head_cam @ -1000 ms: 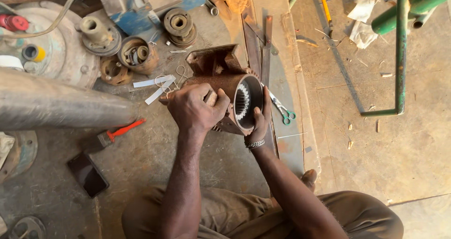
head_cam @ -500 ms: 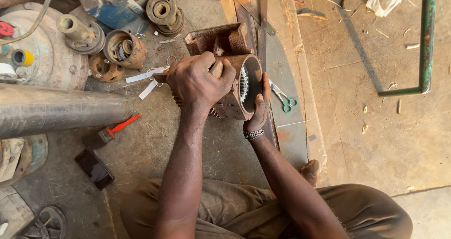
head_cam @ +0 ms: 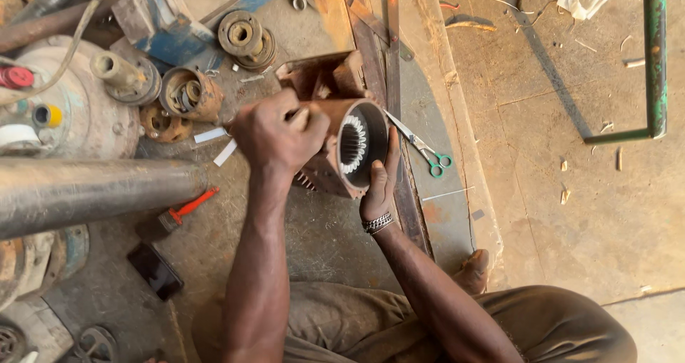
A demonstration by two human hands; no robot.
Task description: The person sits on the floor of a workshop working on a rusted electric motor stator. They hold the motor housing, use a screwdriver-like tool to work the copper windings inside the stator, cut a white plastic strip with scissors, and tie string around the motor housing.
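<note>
On the workshop floor (head_cam: 321,227), just in front of your knees, you have the rusty motor housing (head_cam: 335,149) tipped on its side, its open end turned toward your right so the pale slotted stator core (head_cam: 352,144) shows inside. Your left hand (head_cam: 277,131) lies over the top of the housing with the fingers curled down and clamped on the casing; your right hand (head_cam: 378,181) cups the rim of the open end from below, palm against the metal, fingers spread rather than closed round it. Between them the housing is steadied, not lifted clear.

You look to be at the inspection or preparation stage, turning the body to get at the slots. The next move calls for a firm hold with your left hand while your right works at the bore, and care with the sharp rim.

The green-handled scissors (head_cam: 427,152) lie just beside your right hand, toward the long metal strips (head_cam: 391,56). A red-handled screwdriver (head_cam: 187,207) rests near the big grey pipe (head_cam: 93,192) at the floor's left edge, with a dark phone (head_cam: 155,270) nearer you.
</note>
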